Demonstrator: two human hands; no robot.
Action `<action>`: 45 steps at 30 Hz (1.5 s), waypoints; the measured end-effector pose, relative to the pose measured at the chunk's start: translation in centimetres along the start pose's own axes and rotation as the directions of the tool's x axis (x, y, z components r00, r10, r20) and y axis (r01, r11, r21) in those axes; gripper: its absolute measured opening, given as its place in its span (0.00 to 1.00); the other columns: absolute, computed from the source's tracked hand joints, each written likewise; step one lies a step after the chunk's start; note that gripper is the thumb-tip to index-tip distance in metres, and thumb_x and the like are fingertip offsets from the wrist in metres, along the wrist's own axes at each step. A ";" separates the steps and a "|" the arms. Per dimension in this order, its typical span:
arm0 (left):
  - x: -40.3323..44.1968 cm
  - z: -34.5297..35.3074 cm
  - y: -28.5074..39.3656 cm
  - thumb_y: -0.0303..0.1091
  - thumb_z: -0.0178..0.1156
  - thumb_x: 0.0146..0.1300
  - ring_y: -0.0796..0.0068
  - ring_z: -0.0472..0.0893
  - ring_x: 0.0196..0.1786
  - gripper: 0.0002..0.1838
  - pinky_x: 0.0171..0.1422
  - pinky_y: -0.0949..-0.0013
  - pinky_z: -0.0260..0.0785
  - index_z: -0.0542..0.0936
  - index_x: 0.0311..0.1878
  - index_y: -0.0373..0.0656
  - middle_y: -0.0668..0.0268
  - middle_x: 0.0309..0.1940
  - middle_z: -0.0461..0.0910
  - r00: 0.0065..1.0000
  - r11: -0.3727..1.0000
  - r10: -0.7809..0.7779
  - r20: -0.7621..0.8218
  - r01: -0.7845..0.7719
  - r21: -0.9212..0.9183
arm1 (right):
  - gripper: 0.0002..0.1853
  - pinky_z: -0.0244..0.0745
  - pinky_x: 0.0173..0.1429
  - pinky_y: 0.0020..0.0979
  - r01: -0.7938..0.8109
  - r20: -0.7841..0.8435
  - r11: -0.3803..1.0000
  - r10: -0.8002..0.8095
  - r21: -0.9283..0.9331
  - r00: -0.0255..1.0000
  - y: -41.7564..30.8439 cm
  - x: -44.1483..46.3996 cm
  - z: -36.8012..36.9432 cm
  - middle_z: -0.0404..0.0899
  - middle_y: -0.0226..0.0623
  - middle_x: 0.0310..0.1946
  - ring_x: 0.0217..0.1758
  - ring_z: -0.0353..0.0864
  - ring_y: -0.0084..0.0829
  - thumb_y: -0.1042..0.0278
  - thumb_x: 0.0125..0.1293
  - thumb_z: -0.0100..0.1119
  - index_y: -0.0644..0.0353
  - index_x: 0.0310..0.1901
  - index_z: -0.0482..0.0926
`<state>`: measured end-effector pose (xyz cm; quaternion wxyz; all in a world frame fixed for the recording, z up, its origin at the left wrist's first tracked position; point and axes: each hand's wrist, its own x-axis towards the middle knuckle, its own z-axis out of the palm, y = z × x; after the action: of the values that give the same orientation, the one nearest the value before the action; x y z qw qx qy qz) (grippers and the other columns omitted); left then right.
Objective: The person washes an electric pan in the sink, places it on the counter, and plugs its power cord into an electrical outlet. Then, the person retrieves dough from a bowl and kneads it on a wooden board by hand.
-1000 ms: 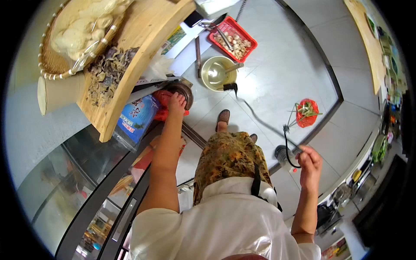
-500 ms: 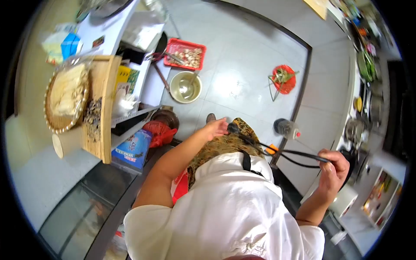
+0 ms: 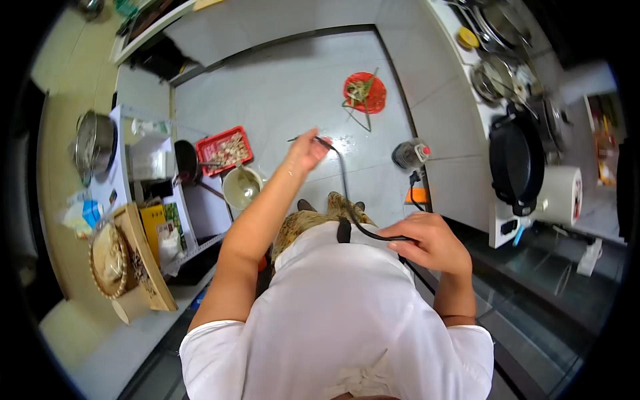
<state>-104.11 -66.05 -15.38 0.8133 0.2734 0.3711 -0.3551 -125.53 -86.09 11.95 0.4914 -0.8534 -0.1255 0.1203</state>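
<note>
Finding: both hands are now on one black cable (image 3: 345,183). A second ago the right hand alone holds it, while the left is away at a dark round vessel; half a second ago the left is close to the cable's dark end. The left hand (image 3: 307,153) has since moved forward, out over the floor (image 3: 287,87), and the right hand (image 3: 437,243) has drawn inward, close in front of the white shirt (image 3: 333,293).

Grip, left: thumb and fingers pressed together on the cable. A thin dark piece sticks out on the far side; whether it is the cable's end cannot be told. Grip, right: thumb and fingertips pinch the cable, the other fingers loosely curled behind.

Between the two grips the cable hangs in a single bend, passing just beside a black strap (image 3: 344,231). A plug (image 3: 415,179) shows beyond the right grip, its cord leading back towards that hand, just beside an orange item (image 3: 417,195). In my judgement the change puts this stretch under control from both sides, while the plug's side remains loose.

Surroundings: a pail (image 3: 225,193) and a red basket (image 3: 248,137) of pale pieces lie to the left of the left grip. A red bag (image 3: 377,99) with green stalks lies ahead of both grips; a dark bottle (image 3: 409,155) stands beyond the right one, near the plug.
</note>
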 end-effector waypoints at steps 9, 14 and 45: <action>-3.9 13.2 0.1 0.29 0.50 0.70 0.84 0.62 0.19 0.06 0.24 0.80 0.59 0.73 0.45 0.39 0.70 0.26 0.71 0.968 0.934 0.004 0.250 -0.092 0.345 | 0.15 0.74 0.40 0.29 -0.338 0.114 0.930 0.324 0.145 0.939 15.2 -5.3 -0.6 0.83 0.39 0.30 0.32 0.80 0.32 0.59 0.68 0.53 0.61 0.44 0.82; -10.0 19.2 -3.3 0.31 0.48 0.70 0.85 0.59 0.18 0.11 0.23 0.79 0.53 0.72 0.53 0.41 0.72 0.25 0.69 0.927 0.786 -0.040 0.374 -0.201 0.584 | 0.21 0.73 0.55 0.29 -0.294 -0.017 0.618 0.446 0.729 0.895 23.5 -4.3 2.0 0.82 0.41 0.48 0.52 0.80 0.31 0.55 0.73 0.47 0.63 0.57 0.75; -13.4 26.5 -9.0 0.44 0.45 0.74 0.84 0.68 0.21 0.22 0.23 0.79 0.61 0.72 0.63 0.40 0.65 0.35 0.79 0.598 -0.058 -0.697 0.397 -0.599 0.799 | 0.15 0.65 0.28 0.30 -0.380 -0.850 0.849 0.473 0.368 0.233 7.8 -10.8 -6.5 0.67 0.28 0.20 0.22 0.68 0.21 0.59 0.66 0.59 0.63 0.42 0.74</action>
<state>-106.61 -85.20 8.90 0.3745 0.5572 -0.4143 -0.6145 -132.79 -98.72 9.26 0.4583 -0.7496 0.4119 -0.2417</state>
